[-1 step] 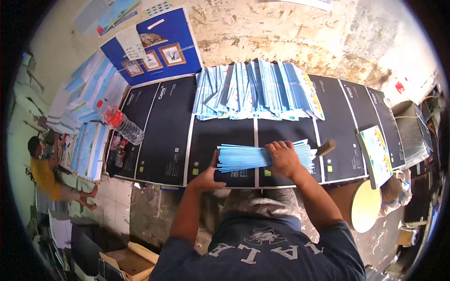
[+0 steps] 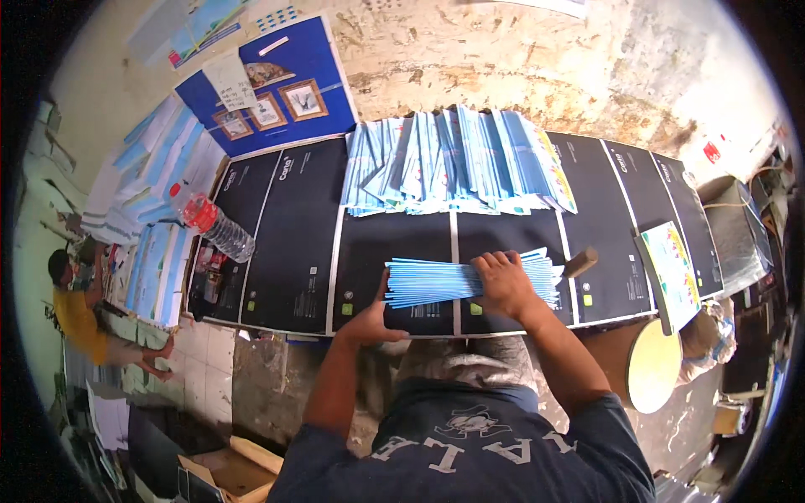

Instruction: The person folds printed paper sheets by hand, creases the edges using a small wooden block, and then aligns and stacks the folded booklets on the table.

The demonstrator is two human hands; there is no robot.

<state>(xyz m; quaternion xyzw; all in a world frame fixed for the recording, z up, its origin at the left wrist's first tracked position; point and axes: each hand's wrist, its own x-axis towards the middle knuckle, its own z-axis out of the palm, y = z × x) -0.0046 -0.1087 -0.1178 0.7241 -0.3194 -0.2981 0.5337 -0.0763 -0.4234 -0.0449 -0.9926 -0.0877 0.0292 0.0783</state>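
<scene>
A fanned stack of thin blue-and-white booklets (image 2: 428,282) lies before me on the black table. My right hand (image 2: 505,285) wraps over its right part, fingers bent across the top. Against the left end of the stack rests my left hand (image 2: 373,320), its thumb and fingers apart, flat along the booklet edges. A short brown wooden piece (image 2: 580,262) is by the stack's right end. Farther back, a long row of similar booklets (image 2: 453,163) leans in overlapping bundles. At the right, a colourful booklet pile (image 2: 672,272) hangs slightly over the table's front edge.
A plastic bottle with a red label (image 2: 214,222) lies at the table's left, near paper piles (image 2: 155,180). A blue board (image 2: 281,101) leans on the wall. Below are a round stool (image 2: 654,367) and an open carton (image 2: 231,474). Another person (image 2: 80,314) sits far left.
</scene>
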